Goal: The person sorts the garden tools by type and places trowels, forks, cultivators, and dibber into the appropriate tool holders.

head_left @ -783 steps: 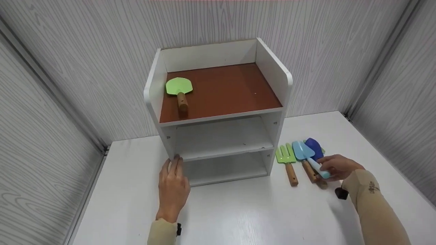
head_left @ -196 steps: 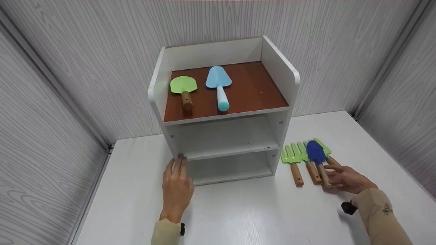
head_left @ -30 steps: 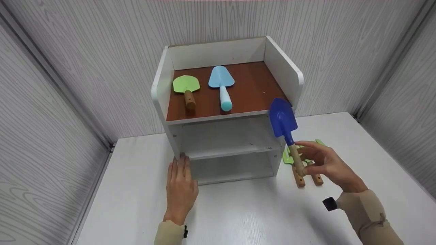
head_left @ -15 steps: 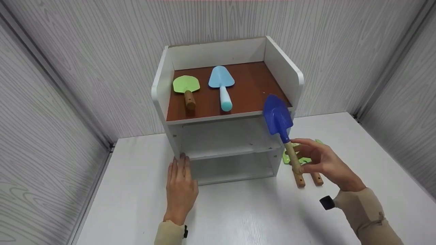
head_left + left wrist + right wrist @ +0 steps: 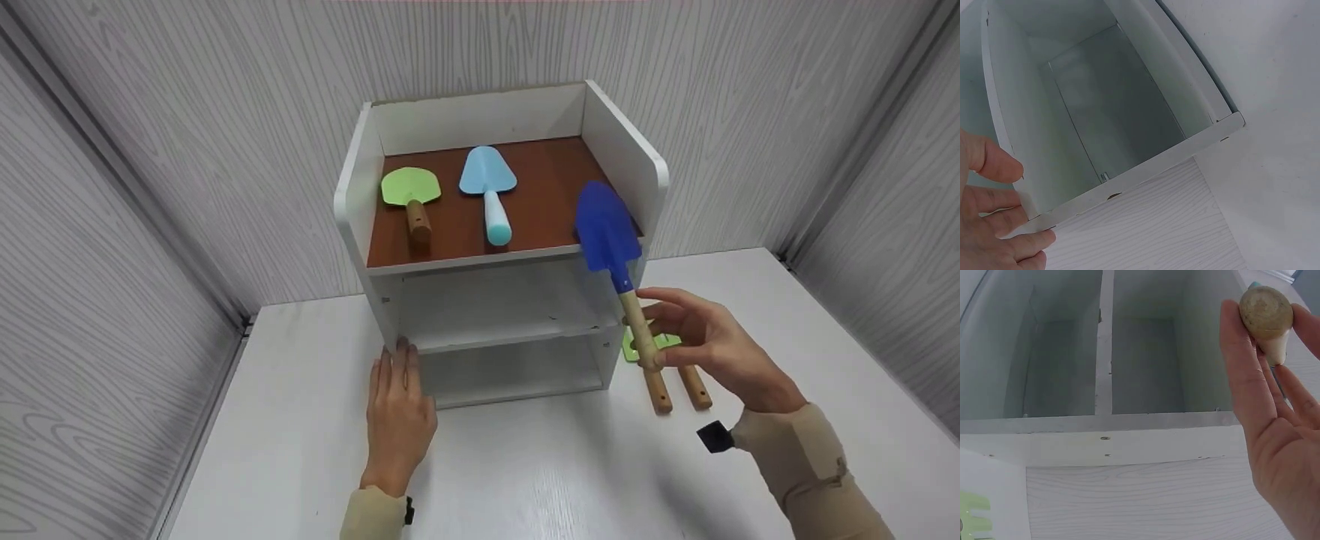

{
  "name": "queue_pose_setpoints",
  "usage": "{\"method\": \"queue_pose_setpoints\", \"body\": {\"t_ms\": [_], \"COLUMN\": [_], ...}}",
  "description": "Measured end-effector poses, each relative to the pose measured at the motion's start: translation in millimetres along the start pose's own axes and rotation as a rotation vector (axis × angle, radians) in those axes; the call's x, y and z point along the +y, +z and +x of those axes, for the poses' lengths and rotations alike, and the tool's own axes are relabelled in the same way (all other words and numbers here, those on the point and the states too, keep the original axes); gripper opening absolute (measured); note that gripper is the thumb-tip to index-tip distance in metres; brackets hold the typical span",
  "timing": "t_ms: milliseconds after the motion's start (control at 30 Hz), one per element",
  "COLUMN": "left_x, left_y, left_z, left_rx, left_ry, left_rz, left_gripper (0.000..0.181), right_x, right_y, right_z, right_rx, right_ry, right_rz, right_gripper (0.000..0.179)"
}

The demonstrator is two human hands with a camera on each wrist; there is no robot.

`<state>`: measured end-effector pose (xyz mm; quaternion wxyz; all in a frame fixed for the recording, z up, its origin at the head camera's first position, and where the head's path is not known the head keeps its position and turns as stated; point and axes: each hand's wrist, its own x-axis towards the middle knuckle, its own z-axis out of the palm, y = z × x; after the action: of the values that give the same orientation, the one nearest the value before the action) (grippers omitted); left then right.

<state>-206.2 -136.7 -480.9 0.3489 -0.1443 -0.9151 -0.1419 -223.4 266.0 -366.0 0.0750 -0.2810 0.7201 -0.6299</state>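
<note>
Just past the right front corner of the shelf (image 5: 510, 304), the blue shovel (image 5: 618, 274) slants upward in the right hand (image 5: 720, 345), whose thumb and fingers pinch its wooden handle near the lower end; the blade juts well beyond the fingertips, towards the top of the shelf. In the head view the blade overlaps the front edge of the brown top (image 5: 544, 214), though whether it touches there cannot be told. The left hand (image 5: 399, 420) has its fingers straight and close together in that same view, with their tips on the left front edge of the shelf. Raised white sides bound the brown top at left, right and back, while its front has only a low lip; room runs between the light blue trowel (image 5: 491, 196) and the right side. Below are two compartments, open at the front. Counted out, there is one blue shovel, one light blue trowel mid-way across the top, one green scoop (image 5: 415, 208) at the left of the top, and, on the desk (image 5: 525, 465) just right of the shelf, two wooden handles (image 5: 658, 391), with green heads partly hidden behind the right hand.
</note>
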Motion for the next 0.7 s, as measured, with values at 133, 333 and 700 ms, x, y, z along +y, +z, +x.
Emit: {"method": "queue_pose_setpoints", "body": {"t_ms": [133,333,700], "left_x": [0.2,0.7,-0.4], "left_y": [0.2,0.6,1.2], "left_z": [0.1,0.1,-0.1], "left_rx": [0.000,0.000,0.016], "left_ry": [0.001,0.000,0.017], "left_rz": [0.003,-0.008,0.012], "left_gripper": [0.064,0.066,0.067], "right_x": [-9,-27,-54], "right_y": [2,6,12], "right_z": [4.7,12.6,22.4], "right_rx": [0.016,0.095,0.089], "right_ry": [0.015,0.109,0.117], "right_rz": [0.019,0.012,0.084], "right_gripper": [0.071,0.062,0.053]}}
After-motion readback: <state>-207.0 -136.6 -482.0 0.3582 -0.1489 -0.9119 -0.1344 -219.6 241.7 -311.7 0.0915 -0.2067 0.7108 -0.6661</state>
